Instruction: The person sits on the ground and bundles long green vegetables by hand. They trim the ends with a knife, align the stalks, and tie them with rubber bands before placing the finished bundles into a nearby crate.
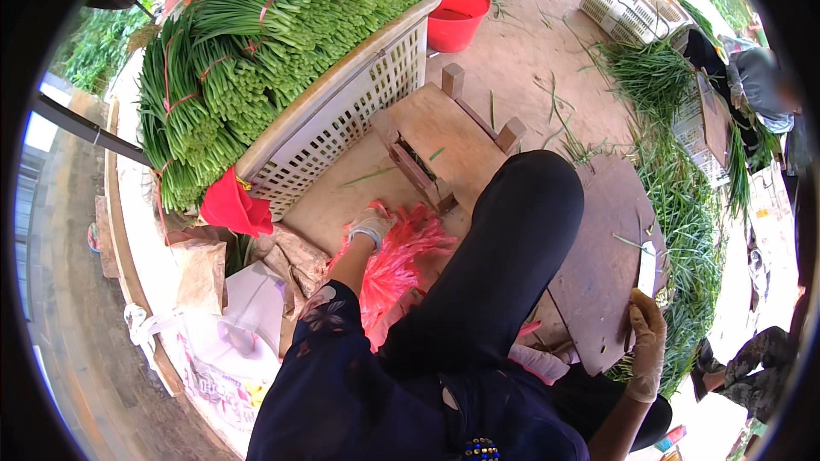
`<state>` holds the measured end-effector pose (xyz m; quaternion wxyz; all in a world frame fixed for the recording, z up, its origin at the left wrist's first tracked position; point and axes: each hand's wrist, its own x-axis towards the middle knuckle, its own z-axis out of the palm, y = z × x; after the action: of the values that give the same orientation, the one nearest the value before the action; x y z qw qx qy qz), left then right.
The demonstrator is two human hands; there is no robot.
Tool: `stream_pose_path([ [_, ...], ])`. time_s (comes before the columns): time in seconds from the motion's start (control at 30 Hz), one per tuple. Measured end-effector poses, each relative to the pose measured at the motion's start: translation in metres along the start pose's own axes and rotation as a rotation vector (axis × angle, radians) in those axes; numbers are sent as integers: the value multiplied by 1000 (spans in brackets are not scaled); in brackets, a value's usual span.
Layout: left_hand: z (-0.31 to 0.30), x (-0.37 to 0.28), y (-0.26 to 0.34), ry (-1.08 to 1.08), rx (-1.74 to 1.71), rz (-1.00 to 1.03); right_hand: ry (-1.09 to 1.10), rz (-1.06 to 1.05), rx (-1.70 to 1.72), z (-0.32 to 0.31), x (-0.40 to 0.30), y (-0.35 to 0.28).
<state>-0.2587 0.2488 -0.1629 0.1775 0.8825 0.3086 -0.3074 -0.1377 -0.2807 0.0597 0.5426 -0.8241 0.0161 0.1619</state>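
Note:
My left hand [372, 226], in a pale glove, reaches into a heap of red plastic strips [391, 269] on the ground beside my knee. Its fingers appear closed on a few of them. My right hand [647, 346], also gloved, is at the edge of a worn board [605, 250], closed around the lower end of a knife; the pale blade [647, 267] points away from me. Loose green garlic chives [685, 237] lie heaped beyond that board. Ahead on the left, a white plastic crate [339, 115] is piled with chive bundles [256, 57] tied with red strips.
A low wooden stool [442, 134] stands before my knee, with a red bucket [456, 18] behind it. A red cloth [237, 205] hangs at the crate's corner. Plastic bags [230, 339] lie left. Another person [759, 80] sits at right by a second crate [624, 9].

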Motion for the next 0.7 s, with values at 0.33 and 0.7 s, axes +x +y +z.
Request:
stream_pose_path([
  [0.33,102,52,-98,231,155,-107,-51,-118,41,6,-3,-29],
  [0.7,-34,-157,-15,530,-1333,329,-337,-474,311,76,-54,-157],
])
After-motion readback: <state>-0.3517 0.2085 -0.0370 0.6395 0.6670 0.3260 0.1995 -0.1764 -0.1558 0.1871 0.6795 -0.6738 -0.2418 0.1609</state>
